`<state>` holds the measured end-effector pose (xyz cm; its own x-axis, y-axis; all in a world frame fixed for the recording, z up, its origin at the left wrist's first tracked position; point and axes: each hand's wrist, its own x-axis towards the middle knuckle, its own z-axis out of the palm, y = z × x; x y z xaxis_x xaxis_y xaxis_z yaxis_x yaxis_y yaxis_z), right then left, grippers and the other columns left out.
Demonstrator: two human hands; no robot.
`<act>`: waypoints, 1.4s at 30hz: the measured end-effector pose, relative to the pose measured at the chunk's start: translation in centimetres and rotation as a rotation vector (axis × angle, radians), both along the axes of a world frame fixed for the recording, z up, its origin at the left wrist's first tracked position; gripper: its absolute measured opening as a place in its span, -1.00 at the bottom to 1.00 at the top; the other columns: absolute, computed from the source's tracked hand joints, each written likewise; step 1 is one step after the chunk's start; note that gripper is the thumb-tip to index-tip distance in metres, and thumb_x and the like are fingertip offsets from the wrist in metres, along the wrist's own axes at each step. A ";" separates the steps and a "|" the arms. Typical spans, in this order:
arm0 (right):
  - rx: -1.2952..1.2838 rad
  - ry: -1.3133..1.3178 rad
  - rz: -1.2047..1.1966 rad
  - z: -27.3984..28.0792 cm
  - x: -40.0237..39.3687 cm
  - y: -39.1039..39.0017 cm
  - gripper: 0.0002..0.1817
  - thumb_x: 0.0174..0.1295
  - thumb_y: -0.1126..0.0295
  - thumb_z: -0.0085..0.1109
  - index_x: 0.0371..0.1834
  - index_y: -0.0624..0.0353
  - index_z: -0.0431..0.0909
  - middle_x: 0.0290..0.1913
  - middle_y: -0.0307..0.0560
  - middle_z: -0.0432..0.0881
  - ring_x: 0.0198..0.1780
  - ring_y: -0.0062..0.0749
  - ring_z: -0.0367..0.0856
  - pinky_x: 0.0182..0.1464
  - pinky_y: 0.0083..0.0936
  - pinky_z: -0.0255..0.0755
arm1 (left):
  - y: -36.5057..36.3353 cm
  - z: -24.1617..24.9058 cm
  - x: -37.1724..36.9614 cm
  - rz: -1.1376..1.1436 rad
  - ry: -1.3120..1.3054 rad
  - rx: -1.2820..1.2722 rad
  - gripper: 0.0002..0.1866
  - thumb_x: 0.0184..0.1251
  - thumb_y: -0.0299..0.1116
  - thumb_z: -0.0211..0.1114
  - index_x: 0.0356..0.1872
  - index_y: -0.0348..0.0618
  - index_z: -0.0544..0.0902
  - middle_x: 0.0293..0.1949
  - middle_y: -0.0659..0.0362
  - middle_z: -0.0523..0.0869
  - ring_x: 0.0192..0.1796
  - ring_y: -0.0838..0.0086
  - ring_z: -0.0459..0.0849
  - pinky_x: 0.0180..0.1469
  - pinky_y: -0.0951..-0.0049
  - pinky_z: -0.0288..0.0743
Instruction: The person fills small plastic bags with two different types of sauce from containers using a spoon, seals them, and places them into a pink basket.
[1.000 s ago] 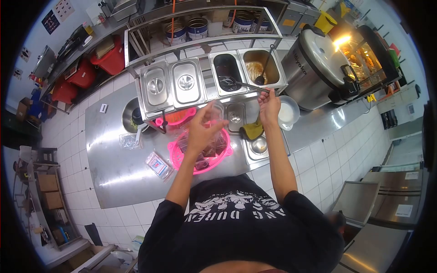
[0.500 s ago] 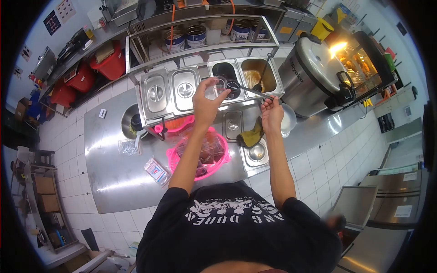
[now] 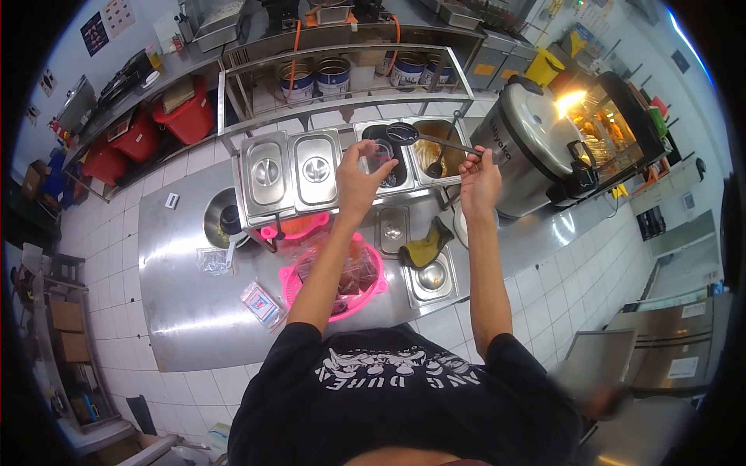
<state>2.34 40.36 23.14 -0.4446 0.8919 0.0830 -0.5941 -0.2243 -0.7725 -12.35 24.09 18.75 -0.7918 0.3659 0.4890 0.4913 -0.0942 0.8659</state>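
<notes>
My left hand pinches a small clear plastic cup over a steel pan of dark sauce. In my right hand is the handle of a black ladle. The ladle's bowl hangs just above and right of the cup, over the back of the dark pan. To the right is a pan with brownish contents, in which another ladle stands. Two lidded steel pans sit left of my left hand. What the cup contains is hard to make out.
Below my arms stands a pink basket of filled plastic bags, beside a green-brown cloth mitt and a steel lid. A large Miyako cooker is at right. A steel bowl and plastic packets lie left.
The ladle's bowl has risen from beside the cup to above it. My right hand has moved slightly right and up; my left hand still holds the cup. The view has shifted slightly.
</notes>
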 end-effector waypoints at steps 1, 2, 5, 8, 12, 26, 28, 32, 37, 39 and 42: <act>0.002 -0.001 0.002 0.2 -0.1 0.0 -0.69 0.55 0.19 -0.06 -0.06 0.27 0.45 -0.36 -0.19 0.51 -0.38 -0.55 0.45 -0.27 -0.59 0.45 | 0.1 -0.2 -0.1 -0.007 0.002 0.006 -0.47 0.02 -0.36 0.61 0.01 -0.29 0.58 -0.09 0.04 0.74 -0.01 0.38 0.70 0.12 0.38 0.53; 0.031 -0.002 0.003 0.3 -0.1 0.1 -0.69 0.55 0.19 -0.06 -0.07 0.27 0.45 -0.36 -0.19 0.51 -0.38 -0.55 0.45 -0.27 -0.59 0.46 | 0.2 -0.3 -0.2 -0.005 0.002 0.008 -0.47 0.02 -0.36 0.61 0.01 -0.29 0.58 -0.09 0.04 0.74 -0.01 0.38 0.70 0.12 0.38 0.53; 0.082 -0.019 0.005 1.0 -0.2 0.1 -0.69 0.54 0.19 -0.06 -0.06 0.28 0.45 -0.37 -0.19 0.51 -0.38 -0.56 0.45 -0.28 -0.58 0.44 | 0.3 -0.4 -0.3 -0.012 -0.002 0.007 -0.46 0.01 -0.37 0.61 0.02 -0.29 0.58 -0.09 0.05 0.74 -0.02 0.38 0.70 0.12 0.38 0.53; 0.146 -0.050 -0.001 2.0 -0.4 -0.3 -0.69 0.54 0.19 -0.05 -0.04 0.28 0.45 -0.38 -0.18 0.51 -0.38 -0.56 0.44 -0.28 -0.58 0.42 | 0.3 -0.3 -0.2 -0.001 0.008 0.003 -0.46 0.01 -0.36 0.61 0.02 -0.29 0.58 -0.11 0.05 0.74 -0.02 0.37 0.70 0.13 0.37 0.52; 0.269 -0.086 0.003 2.7 -0.5 -0.3 -0.68 0.56 0.20 -0.07 -0.07 0.30 0.46 -0.38 -0.18 0.50 -0.38 -0.58 0.45 -0.30 -0.60 0.42 | 0.6 -0.6 -0.4 -0.001 0.004 0.001 -0.45 0.00 -0.35 0.62 0.02 -0.30 0.59 -0.11 0.05 0.73 -0.02 0.37 0.70 0.14 0.37 0.52; 0.786 -0.215 -0.116 6.9 -0.5 -2.9 -0.72 0.54 0.27 -0.03 -0.15 0.28 0.56 -0.41 -0.23 0.56 -0.40 -0.66 0.48 -0.32 -0.68 0.44 | 0.7 -0.5 -0.3 -0.028 -0.052 -0.003 -0.48 0.02 -0.37 0.61 0.01 -0.28 0.60 -0.10 0.04 0.75 0.01 0.37 0.71 0.12 0.40 0.54; 0.843 -0.223 -0.122 7.1 -0.4 -3.4 -0.73 0.54 0.28 -0.02 -0.14 0.28 0.56 -0.41 -0.23 0.56 -0.40 -0.65 0.48 -0.32 -0.67 0.43 | 0.7 -0.6 -0.4 -0.032 -0.038 0.008 -0.49 0.02 -0.37 0.61 0.01 -0.28 0.61 -0.09 0.04 0.75 0.01 0.36 0.72 0.12 0.40 0.54; 0.952 -0.291 -0.110 6.8 -0.4 -4.1 -0.75 0.52 0.31 0.00 -0.15 0.29 0.58 -0.40 -0.24 0.56 -0.39 -0.66 0.48 -0.33 -0.69 0.40 | 0.7 -0.6 -0.3 -0.039 -0.042 0.011 -0.50 0.02 -0.37 0.60 0.00 -0.28 0.62 -0.09 0.04 0.75 0.01 0.36 0.72 0.11 0.40 0.55; 1.006 -0.288 -0.140 6.8 -0.7 -4.3 -0.75 0.53 0.31 0.00 -0.15 0.27 0.58 -0.42 -0.26 0.56 -0.42 -0.68 0.46 -0.34 -0.70 0.39 | 0.6 -0.2 -0.1 -0.045 -0.060 -0.001 -0.49 0.03 -0.38 0.60 0.02 -0.30 0.62 -0.09 0.03 0.76 0.01 0.36 0.73 0.12 0.39 0.55; 0.768 -0.268 -0.154 6.2 -1.1 -3.9 -0.74 0.54 0.28 -0.02 -0.15 0.26 0.56 -0.44 -0.26 0.55 -0.46 -0.70 0.45 -0.36 -0.70 0.41 | 0.6 -0.3 -0.1 -0.041 -0.058 0.002 -0.49 0.04 -0.38 0.59 0.02 -0.30 0.62 -0.09 0.03 0.76 0.00 0.37 0.73 0.12 0.40 0.55; 0.507 -0.273 -0.183 4.2 -1.5 -2.1 -0.68 0.55 0.21 -0.06 -0.14 0.26 0.54 -0.44 -0.24 0.55 -0.47 -0.70 0.47 -0.40 -0.68 0.44 | 1.0 -1.0 -0.4 -0.035 -0.063 0.020 -0.50 0.05 -0.38 0.59 0.02 -0.31 0.62 -0.09 0.03 0.76 -0.02 0.38 0.74 0.11 0.41 0.55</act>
